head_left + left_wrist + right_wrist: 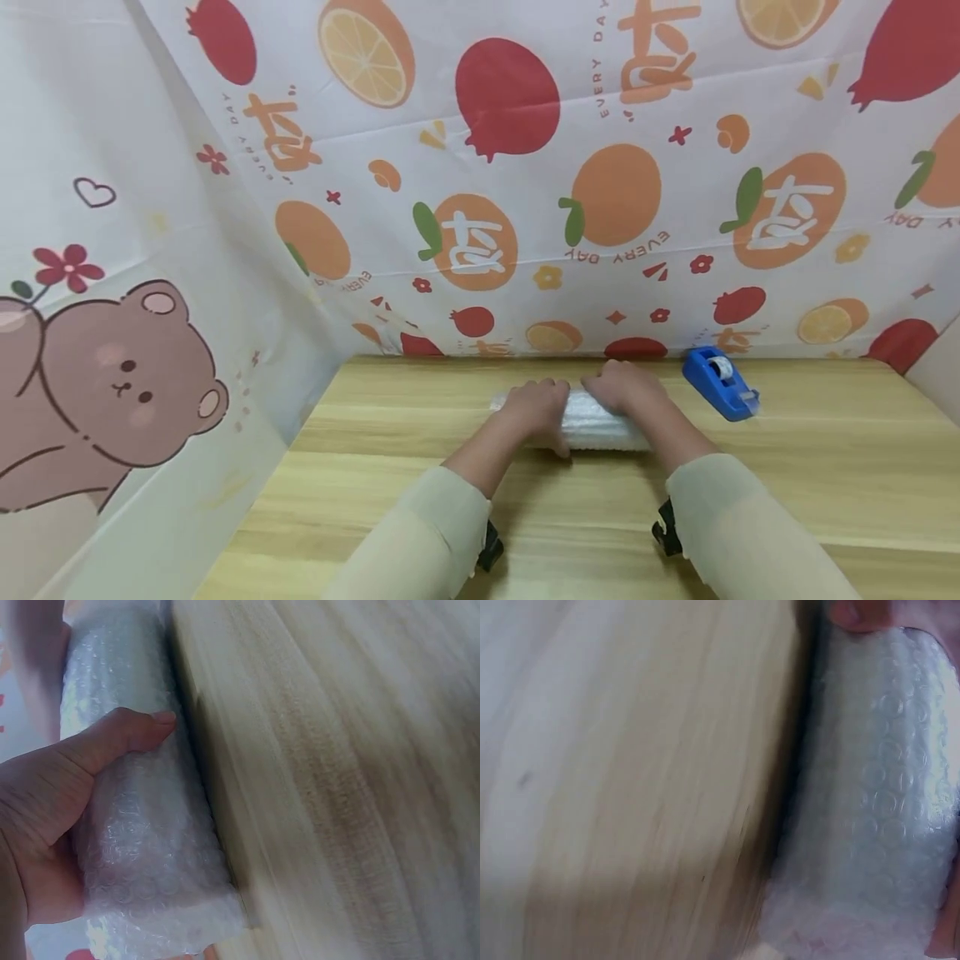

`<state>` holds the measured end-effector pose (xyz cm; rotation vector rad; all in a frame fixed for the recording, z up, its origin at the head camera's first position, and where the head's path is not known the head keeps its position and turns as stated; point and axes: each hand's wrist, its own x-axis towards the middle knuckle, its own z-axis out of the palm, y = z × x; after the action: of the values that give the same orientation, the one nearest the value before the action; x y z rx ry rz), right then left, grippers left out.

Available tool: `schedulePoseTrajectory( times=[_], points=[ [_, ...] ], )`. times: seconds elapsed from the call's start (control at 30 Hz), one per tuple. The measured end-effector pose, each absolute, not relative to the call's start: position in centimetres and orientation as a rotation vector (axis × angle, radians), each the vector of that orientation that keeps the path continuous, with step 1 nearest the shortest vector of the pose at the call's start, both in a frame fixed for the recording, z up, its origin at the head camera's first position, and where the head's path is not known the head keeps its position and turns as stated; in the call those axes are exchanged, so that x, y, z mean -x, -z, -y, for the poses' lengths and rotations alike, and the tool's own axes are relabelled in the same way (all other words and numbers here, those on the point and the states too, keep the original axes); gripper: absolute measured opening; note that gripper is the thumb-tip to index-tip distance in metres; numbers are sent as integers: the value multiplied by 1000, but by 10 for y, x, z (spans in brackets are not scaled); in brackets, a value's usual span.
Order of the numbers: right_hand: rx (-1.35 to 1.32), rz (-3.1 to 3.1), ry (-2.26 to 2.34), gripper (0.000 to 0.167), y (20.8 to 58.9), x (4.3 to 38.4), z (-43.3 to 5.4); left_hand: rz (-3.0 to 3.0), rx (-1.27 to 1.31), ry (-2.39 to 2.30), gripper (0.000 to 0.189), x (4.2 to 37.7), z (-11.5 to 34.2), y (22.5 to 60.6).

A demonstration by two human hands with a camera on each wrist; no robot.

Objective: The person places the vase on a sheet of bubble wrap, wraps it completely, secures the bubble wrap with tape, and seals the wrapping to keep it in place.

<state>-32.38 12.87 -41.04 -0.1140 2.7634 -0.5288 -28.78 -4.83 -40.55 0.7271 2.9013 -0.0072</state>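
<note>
A long roll-shaped bundle of bubble wrap point(596, 421) lies crosswise on the wooden table, its clear bubbles catching the light. My left hand point(536, 408) grips its left part. In the left wrist view the thumb point(139, 735) lies across the wrap, while the other fingers are hidden behind it. My right hand point(626, 387) holds the bundle at its far side, right of the left hand, with bent fingers mostly hidden. The right wrist view shows the bubble wrap point(877, 780) close up, the left thumb point(855, 615) at its upper end. What is inside the wrap is hidden.
A blue tape dispenser point(720, 383) with a roll of clear tape stands at the back right of the wooden table point(360, 467). A fruit-print cloth point(510, 325) hangs behind the back edge, and a bear-print cloth point(127, 375) hangs at the left.
</note>
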Motion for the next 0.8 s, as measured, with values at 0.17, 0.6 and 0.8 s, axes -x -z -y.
schedulePoseTrajectory(
  times=[0.17,0.6,0.8],
  points=[
    [125,-2803,457,54,408,315,-126,-2866,-678,6,82,290,46,406],
    [225,-2960,364,69,418,287,-110,-2782,-643,-136,82,295,51,406],
    [237,-3085,320,80,423,284,-113,-2751,-662,-170,96,296,48,401]
  ],
)
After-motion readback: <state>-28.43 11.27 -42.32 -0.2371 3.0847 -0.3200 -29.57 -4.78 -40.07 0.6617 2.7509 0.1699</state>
